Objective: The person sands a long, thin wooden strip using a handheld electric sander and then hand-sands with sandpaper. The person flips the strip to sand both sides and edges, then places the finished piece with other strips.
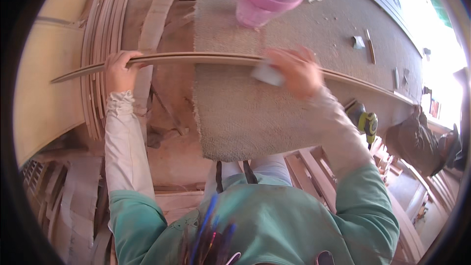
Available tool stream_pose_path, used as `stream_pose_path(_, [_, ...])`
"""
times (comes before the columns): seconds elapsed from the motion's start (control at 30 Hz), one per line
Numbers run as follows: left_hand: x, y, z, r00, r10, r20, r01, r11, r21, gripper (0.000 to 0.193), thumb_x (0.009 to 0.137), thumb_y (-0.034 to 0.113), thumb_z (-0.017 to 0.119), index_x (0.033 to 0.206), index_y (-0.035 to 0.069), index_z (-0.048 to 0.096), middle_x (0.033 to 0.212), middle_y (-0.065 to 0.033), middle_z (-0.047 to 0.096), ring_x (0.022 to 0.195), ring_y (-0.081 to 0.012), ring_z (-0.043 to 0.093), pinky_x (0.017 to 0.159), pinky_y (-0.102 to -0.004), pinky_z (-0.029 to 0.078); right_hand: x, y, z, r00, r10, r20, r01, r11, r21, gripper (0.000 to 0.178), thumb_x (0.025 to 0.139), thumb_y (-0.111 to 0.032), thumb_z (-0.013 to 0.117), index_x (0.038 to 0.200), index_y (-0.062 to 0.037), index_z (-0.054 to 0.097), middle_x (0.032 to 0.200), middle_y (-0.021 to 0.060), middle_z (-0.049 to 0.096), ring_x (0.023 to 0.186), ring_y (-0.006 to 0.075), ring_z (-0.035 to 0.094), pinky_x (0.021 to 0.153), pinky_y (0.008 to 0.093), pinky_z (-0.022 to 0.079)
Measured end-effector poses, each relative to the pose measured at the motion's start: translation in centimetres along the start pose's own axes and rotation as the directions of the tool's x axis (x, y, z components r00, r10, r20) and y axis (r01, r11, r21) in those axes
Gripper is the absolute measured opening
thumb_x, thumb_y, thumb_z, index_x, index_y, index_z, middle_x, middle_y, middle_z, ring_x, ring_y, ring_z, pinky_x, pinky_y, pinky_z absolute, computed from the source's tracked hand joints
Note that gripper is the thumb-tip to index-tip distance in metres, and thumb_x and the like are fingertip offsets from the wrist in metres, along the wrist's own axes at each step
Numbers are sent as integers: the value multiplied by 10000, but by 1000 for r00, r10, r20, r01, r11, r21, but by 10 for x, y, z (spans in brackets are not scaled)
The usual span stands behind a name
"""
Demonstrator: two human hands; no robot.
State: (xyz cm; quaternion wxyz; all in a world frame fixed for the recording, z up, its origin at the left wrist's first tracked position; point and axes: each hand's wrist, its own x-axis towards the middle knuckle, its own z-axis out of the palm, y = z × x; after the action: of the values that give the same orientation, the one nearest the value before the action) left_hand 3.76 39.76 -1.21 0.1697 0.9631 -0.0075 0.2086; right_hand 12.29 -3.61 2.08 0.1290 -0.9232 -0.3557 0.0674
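A long, thin wooden strip (196,60) lies crosswise in front of me, bowed by the lens, with a dark line along its length. My left hand (120,71) is wrapped round it left of the middle, thumb on the near side. Farther right, my right hand (297,72) is closed over the strip and smeared by motion. Between its fingers and the strip's near edge shows a pale, flat, sheet-like piece (268,73); its exact kind is unclear. Under the strip's right part is a worktop covered with a rough grey-brown cloth (245,113).
A pink translucent jug (267,0) stands at the far side. Small tools (370,46) lie on the cloth to the right. A green-and-black power tool (368,123) sits at right, near another person (417,137). Several long wooden strips (105,24) are stacked at left.
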Motion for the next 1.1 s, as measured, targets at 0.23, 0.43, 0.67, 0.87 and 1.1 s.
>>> stream_pose_path(0.23, [1, 0, 5, 999, -1, -42, -1, 999, -50, 267, 611, 179, 847, 844, 151, 718, 813, 4, 674, 828, -228, 602, 828, -363, 432, 47, -33, 41, 952, -241, -187, 231, 970, -74, 305, 902, -205, 633, 1207, -193, 646, 1142, 18, 721, 1181, 212, 636, 1117, 507, 334])
stream_pose_path(0.43, [13, -42, -6, 997, 67, -43, -67, 998, 6, 357, 556, 83, 860, 872, 126, 700, 856, -22, 691, 861, -267, 629, 834, -373, 447, 150, -157, 60, 931, -265, -251, 282, 959, 31, 355, 906, -165, 573, 1260, -161, 613, 1217, 21, 691, 1183, 222, 628, 1094, 511, 353])
stream_pose_path(0.67, [-16, -112, -29, 997, -39, -65, 50, 982, 180, 349, 578, 169, 859, 821, 131, 611, 838, -19, 622, 881, -280, 591, 889, -407, 416, 41, -55, 13, 959, -165, -231, 160, 986, -41, 413, 806, -49, 732, 1211, -113, 681, 1051, 53, 750, 958, 211, 710, 970, 395, 433])
stream_pose_path(0.87, [-11, -117, -28, 998, -41, -43, 48, 981, 190, 349, 569, 208, 859, 802, 134, 612, 824, -37, 613, 868, -293, 577, 849, -416, 425, 175, -192, 81, 857, -441, -266, 458, 889, 1, 237, 881, -165, 626, 1108, -143, 689, 1158, 26, 707, 1072, 240, 661, 988, 461, 415])
stream_pose_path(1.1, [-14, -148, -21, 999, 27, 24, -30, 987, 155, 353, 556, 188, 859, 824, 131, 636, 845, -63, 628, 872, -316, 588, 808, -417, 431, 201, -225, 74, 940, -342, 4, 341, 939, 43, 231, 916, -190, 552, 1116, -171, 667, 948, 7, 724, 976, 202, 663, 972, 464, 360])
